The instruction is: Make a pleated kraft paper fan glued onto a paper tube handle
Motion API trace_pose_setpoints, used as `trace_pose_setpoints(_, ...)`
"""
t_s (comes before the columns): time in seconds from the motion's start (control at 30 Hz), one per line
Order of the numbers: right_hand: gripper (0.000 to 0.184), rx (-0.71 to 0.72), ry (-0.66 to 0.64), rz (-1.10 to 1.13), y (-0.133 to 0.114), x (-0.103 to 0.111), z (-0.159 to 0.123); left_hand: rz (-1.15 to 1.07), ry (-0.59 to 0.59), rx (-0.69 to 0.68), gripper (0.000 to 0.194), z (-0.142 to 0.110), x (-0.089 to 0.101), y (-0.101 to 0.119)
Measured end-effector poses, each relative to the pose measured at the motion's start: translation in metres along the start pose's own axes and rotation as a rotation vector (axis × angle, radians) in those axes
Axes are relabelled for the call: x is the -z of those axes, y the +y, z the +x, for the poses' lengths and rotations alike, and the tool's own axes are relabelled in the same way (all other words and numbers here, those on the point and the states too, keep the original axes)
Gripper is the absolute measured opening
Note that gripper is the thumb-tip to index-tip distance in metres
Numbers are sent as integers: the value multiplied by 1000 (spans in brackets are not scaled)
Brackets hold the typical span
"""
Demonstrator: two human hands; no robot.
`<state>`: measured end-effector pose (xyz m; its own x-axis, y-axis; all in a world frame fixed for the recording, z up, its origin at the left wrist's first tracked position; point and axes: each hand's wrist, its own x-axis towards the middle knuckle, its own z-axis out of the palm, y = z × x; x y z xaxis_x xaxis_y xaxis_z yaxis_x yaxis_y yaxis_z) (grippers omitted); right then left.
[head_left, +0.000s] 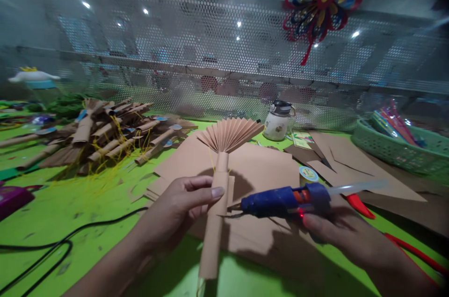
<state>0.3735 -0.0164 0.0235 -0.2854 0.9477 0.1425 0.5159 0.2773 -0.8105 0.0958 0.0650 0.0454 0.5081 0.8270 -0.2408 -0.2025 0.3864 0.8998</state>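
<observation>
My left hand [182, 206] pinches a brown paper fan [229, 135] by its rolled cardboard handle [212, 241], thumb in front. The pleated top is spread out, and a thin yellow string hangs from the handle's lower end. In my right hand [336, 227] is a blue hot glue gun [280, 201], its fingers wrapped around the grip, with a clear glue stick [358, 187] sticking out of the back. The nozzle points left, at the loose paper edge beside the handle. Whether it touches the paper, I cannot tell. Under both hands lie brown paper sheets [266, 163].
A pile of brown paper fans [115, 133] with yellow strings lies at left. Black cable [87, 227] crosses the front left. A white jar [276, 121], green basket [396, 147] and red-handled tool [361, 207] are around the right. Perforated metal panel [196, 44] stands behind.
</observation>
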Motion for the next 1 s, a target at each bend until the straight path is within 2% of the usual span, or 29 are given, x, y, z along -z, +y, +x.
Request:
trace_pose_setpoints(0.17,26,27,-23,5,-5,-1,2,-8,19,13,14,0,-1,0)
trace_pose_setpoints(0.37,36,2,54,25,-5,-3,10,-7,9,13,10,-1,-1,-2)
trace_pose_setpoints(0.5,42,-7,80,70,-10,-6,15,8,-19,23,16,-1,-1,-1)
trace_pose_setpoints(0.67,37,-49,24,27,-9,-6,10,21,18,30,19,1,-1,-2)
trace_pose_setpoints(0.9,28,5,-54,24,0,1,2,-28,60,28,14,3,-2,0)
trace_pose_setpoints(1.0,29,11,-40,33,1,3,0,-23,86,1,10,2,-4,1)
